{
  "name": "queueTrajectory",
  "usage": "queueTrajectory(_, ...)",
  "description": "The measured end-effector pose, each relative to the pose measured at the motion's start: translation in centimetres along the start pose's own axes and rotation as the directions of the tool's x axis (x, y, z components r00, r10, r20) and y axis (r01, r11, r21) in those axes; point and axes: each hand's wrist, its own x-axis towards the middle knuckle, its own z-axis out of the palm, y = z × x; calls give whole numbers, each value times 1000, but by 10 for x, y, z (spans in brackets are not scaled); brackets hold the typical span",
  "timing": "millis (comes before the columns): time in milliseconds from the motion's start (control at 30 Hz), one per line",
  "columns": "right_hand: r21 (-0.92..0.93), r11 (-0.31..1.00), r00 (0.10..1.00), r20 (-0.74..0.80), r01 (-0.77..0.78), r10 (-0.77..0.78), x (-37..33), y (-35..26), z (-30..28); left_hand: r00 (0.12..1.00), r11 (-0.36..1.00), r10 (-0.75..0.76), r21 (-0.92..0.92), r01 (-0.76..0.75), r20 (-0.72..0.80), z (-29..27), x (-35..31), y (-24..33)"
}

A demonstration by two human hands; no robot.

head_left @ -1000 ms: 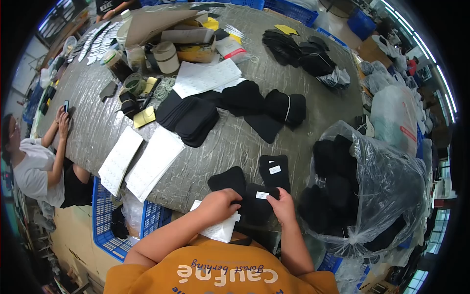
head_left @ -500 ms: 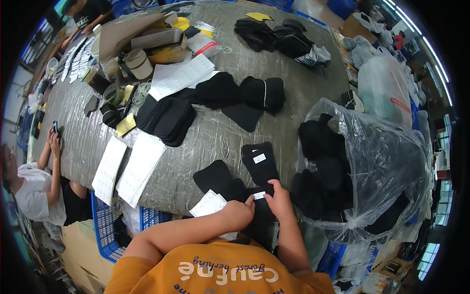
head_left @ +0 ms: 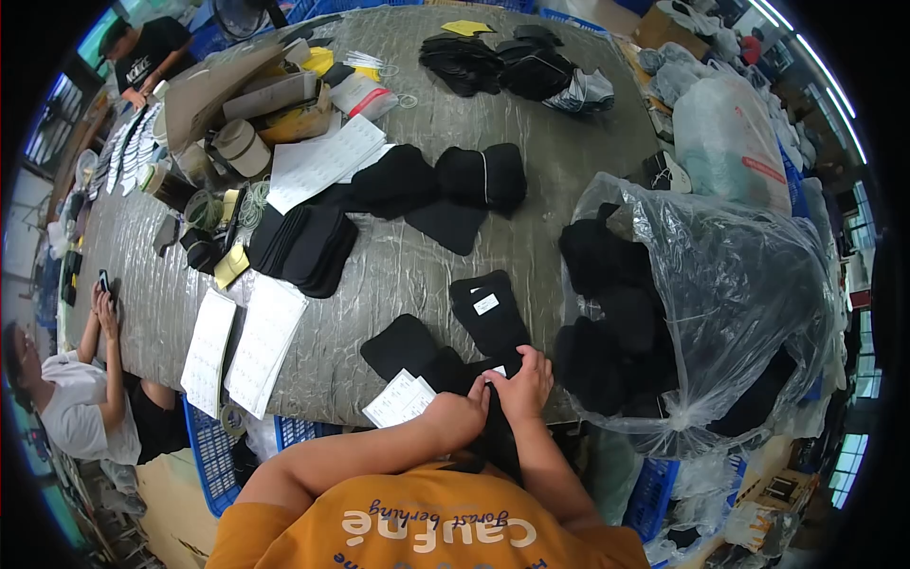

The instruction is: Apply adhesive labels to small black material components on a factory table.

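Between my two hands, a small white label (head_left: 498, 371) shows at the top of a flat black piece (head_left: 500, 417); fingers partly cover both. My left hand (head_left: 457, 417) is curled, its fingertips meeting at the label's left end. My right hand (head_left: 524, 387) pinches the label's right side with thumb and forefinger. Just beyond lies a stack of black pieces (head_left: 493, 327) with a white label (head_left: 485, 304) on top. Another rounded black piece (head_left: 400, 344) is left of it. Sheets of white labels (head_left: 400, 400) lie beside my left wrist.
Long white sheets (head_left: 265, 346) lie to the left; black stacks (head_left: 318, 251) and a banded black bundle (head_left: 482, 177) are farther off. A clear plastic bag (head_left: 739, 303) of black pieces stands right. One person (head_left: 81, 398) holds a phone at left; another (head_left: 152, 52) works far left.
My fingers have drawn together over the label, and less of it shows. My right fingers are more bent. The whole view has shifted slightly.
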Motion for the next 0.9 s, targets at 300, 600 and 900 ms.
queueTrajectory(300,50,997,997,-39,65,-63,-6,15,7,999,999,34,28,-33,-41,14,2,-2)
queueTrajectory(600,125,990,998,-39,63,-58,-2,28,12,999,998,-8,-67,5,-38,8,3,-2)
queueTrajectory(900,556,829,998,32,-63,54,-2,11,-9,988,985,-111,-148,94,-109,-16,-15,-24)
